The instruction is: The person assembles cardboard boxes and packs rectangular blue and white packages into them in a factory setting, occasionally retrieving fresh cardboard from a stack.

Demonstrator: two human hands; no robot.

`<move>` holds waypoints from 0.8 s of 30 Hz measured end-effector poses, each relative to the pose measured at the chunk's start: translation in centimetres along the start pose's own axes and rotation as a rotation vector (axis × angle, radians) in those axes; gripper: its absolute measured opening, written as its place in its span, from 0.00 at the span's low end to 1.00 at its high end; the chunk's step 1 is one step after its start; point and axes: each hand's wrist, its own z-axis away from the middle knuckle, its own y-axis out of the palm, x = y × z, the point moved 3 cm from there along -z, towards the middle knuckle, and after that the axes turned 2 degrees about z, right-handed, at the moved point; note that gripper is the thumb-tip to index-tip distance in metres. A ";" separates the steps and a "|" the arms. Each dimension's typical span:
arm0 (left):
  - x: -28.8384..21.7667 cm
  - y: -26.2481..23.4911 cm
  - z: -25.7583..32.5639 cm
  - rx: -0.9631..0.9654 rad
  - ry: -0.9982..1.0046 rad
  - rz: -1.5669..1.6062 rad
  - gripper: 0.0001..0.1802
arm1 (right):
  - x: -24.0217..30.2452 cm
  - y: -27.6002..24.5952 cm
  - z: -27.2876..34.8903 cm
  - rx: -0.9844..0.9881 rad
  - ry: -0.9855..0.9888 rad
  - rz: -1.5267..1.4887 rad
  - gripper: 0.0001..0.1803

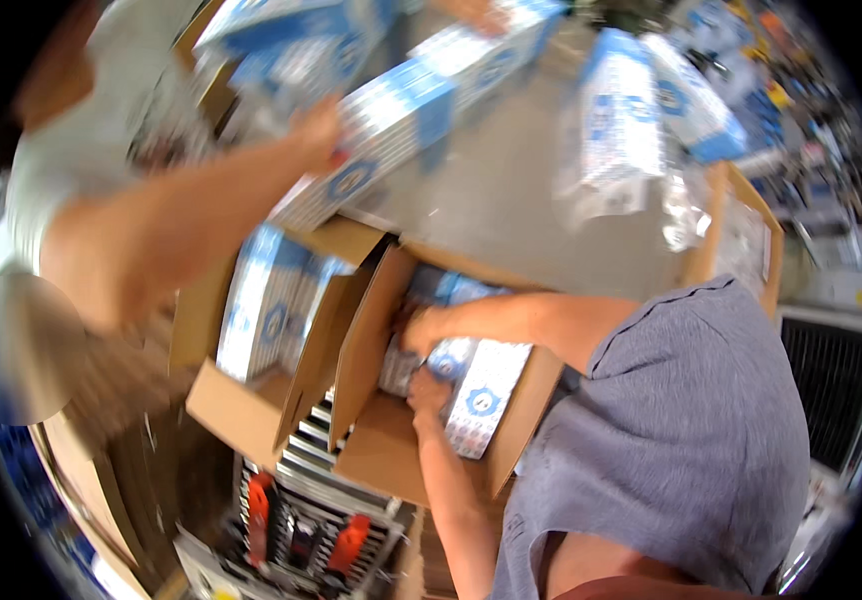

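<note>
A co-worker's arm (186, 205) reaches cartons (391, 105) on the counter (521, 165). Inside the box (386, 455) of packs (486, 398), I can't tell how open my left hand (429, 392) and right hand (421, 330) are, or what's gripped.

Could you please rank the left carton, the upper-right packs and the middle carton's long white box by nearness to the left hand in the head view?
1. Long white box, just right of the left hand.
2. Left carton, to the left.
3. Upper-right packs, farthest.
</note>
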 end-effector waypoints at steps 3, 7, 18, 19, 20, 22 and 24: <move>3.9 1.0 -3.4 0.016 0.211 0.151 0.29 | 4.7 -8.0 5.7 -0.280 0.040 -0.513 0.12; -1.0 -6.2 -1.5 -0.108 0.309 0.566 0.18 | 3.3 -17.6 28.4 -0.574 -0.087 -1.173 0.08; -37.7 -9.8 9.9 0.464 0.882 0.659 0.10 | -28.7 1.9 61.6 -0.969 1.447 -0.218 0.27; -40.2 -7.5 8.8 0.351 0.954 0.552 0.11 | -29.0 0.4 59.3 -0.862 1.448 -0.137 0.28; -42.6 -5.3 7.7 0.244 1.024 0.436 0.11 | -29.0 -0.4 58.0 -0.759 1.453 -0.054 0.29; -47.7 -1.3 6.6 0.172 1.159 0.264 0.14 | -32.5 4.5 59.8 -1.221 1.312 -0.694 0.29; -50.3 1.7 3.2 -0.042 1.268 0.131 0.22 | -33.4 4.3 57.8 -1.171 1.198 -0.796 0.27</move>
